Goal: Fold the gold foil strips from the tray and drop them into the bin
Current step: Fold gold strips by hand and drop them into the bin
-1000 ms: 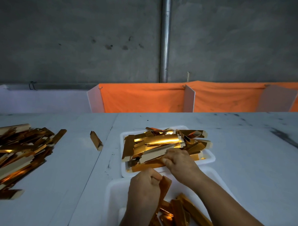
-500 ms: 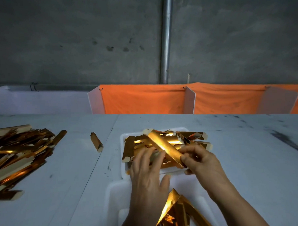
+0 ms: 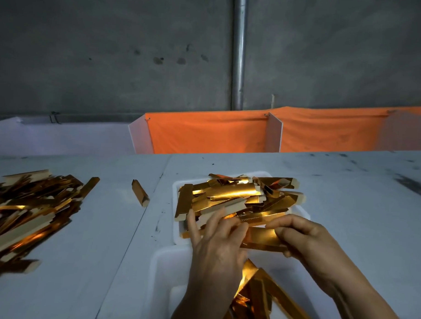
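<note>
So I'm looking down over a big pale grey worktable (image 3: pixel 346 211), with a dull concrete wall (image 3: pixel 113 48) behind it, a grey metal pipe (image 3: pixel 238 50) running up that wall, and an orange cloth barrier (image 3: pixel 205 133) strung along the table's far edge. Off to the left there's a sprawling loose heap of gold foil strips (image 3: pixel 28 212) lying straight on the tabletop. Right under my view sits the white plastic bin (image 3: pixel 162 277), with a handful of folded gold pieces (image 3: pixel 257 294) already lying in it. Just past the bin, touching its far edge as far as I can tell, is the white shallow tray (image 3: pixel 176 234), piled high with shiny gold foil strips (image 3: pixel 229 195).

Both hands are on one gold foil strip (image 3: pixel 261 237), held crossways over the near edge of the tray. My right hand (image 3: pixel 304 241) has its fingers curled round the strip's right end. My left hand (image 3: pixel 216 245) covers the left end, fingers fairly straight and spread. I honestly can't tell if it's pinching or just pressing. One small folded gold piece (image 3: pixel 140 192) lies alone between the heap and the tray.
</note>
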### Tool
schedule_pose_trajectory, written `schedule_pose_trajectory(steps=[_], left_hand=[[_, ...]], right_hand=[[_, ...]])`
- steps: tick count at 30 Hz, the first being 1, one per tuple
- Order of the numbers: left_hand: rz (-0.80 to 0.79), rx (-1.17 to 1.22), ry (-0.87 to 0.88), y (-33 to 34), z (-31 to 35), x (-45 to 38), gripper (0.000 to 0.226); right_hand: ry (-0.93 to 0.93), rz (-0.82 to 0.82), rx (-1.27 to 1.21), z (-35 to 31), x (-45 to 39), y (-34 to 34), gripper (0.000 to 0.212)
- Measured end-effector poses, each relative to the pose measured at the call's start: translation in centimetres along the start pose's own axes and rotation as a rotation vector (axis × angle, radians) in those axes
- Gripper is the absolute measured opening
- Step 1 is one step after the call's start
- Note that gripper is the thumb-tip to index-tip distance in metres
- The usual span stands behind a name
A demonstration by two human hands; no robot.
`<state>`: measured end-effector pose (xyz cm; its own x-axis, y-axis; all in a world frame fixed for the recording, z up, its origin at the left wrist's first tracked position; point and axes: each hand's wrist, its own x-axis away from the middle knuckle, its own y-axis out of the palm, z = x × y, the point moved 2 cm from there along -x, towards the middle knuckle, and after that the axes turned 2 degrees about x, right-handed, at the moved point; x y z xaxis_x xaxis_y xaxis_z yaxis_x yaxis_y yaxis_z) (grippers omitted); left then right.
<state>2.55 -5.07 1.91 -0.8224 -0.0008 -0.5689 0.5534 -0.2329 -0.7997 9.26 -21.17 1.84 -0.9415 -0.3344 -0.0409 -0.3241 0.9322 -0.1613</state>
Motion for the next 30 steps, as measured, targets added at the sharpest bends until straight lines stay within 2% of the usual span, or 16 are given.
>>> schedule_pose_trajectory(steps=[5, 10, 14, 18, 21, 25, 27, 30], left_hand=[[-0.252, 0.332, -0.161, 0.8, 0.0, 0.4, 0.053], [-0.311, 0.642, -0.330, 0.2, 0.7, 0.4, 0.032], [-0.300, 0.827, -0.381, 0.3, 0.5, 0.5, 0.022], [-0.291, 0.777, -0.353, 0.5, 0.7, 0.6, 0.022], [-0.286, 0.773, -0.328, 0.6, 0.9, 0.5, 0.025], [-0.304, 0.732, -0.281, 0.8, 1.0, 0.3, 0.050], [-0.233, 0.622, -0.264, 1.1, 0.8, 0.5, 0.051], [-0.085, 0.443, -0.244, 1.3, 0.4, 0.7, 0.050]], right_hand=[[0.046, -0.065, -0.254, 0.3, -0.2, -0.2, 0.022], [0.035, -0.236, -0.564, 0.2, -0.1, 0.0, 0.051], [0.039, -0.272, -0.515, 0.0, 0.2, 0.1, 0.043], [0.012, -0.246, -0.342, 0.1, 0.1, 0.6, 0.033], [0.023, -0.230, -0.413, 0.0, 0.1, 0.6, 0.026], [0.024, -0.196, -0.418, 0.1, 0.0, 0.6, 0.031], [-0.016, -0.105, -0.374, 0.1, 0.0, 0.6, 0.025], [-0.127, 0.061, -0.172, -0.1, 0.1, 0.3, 0.021]])
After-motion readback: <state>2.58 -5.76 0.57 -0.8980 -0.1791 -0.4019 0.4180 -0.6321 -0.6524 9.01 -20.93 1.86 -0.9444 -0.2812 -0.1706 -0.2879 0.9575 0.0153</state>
